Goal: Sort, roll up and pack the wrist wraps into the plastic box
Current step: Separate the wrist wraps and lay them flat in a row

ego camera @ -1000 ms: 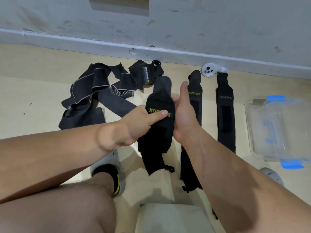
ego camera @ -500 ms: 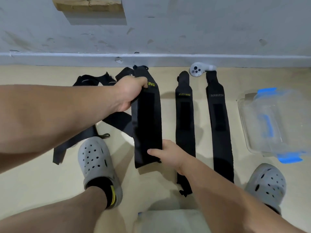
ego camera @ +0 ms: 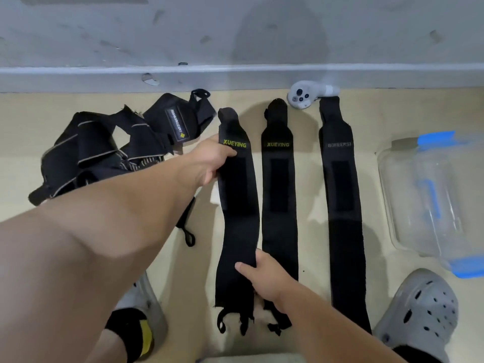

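Three black wrist wraps lie stretched out side by side on the beige floor. My left hand [ego camera: 209, 161] pinches the top of the leftmost wrap [ego camera: 237, 205], beside its yellow XUEYING label. My right hand [ego camera: 262, 279] pinches the same wrap's right edge near its lower end. A second XUEYING wrap [ego camera: 279, 195] lies just to the right, and a longer BOKEERSI wrap [ego camera: 343, 205] beyond it. A tangled pile of more black wraps [ego camera: 104, 153] sits at the left. The clear plastic box [ego camera: 432, 200] with blue clips stands at the right.
A white hand controller [ego camera: 301, 96] lies by the grey wall's baseboard, touching the top of the BOKEERSI wrap. My grey clogs are at the bottom left [ego camera: 146, 318] and bottom right [ego camera: 421, 313]. A pale object's edge [ego camera: 248, 358] shows at the bottom centre.
The wrap I held bunched up one second ago now lies laid out flat on the floor, beside the other two. My left hand went to its top end, my right hand to its lower end.
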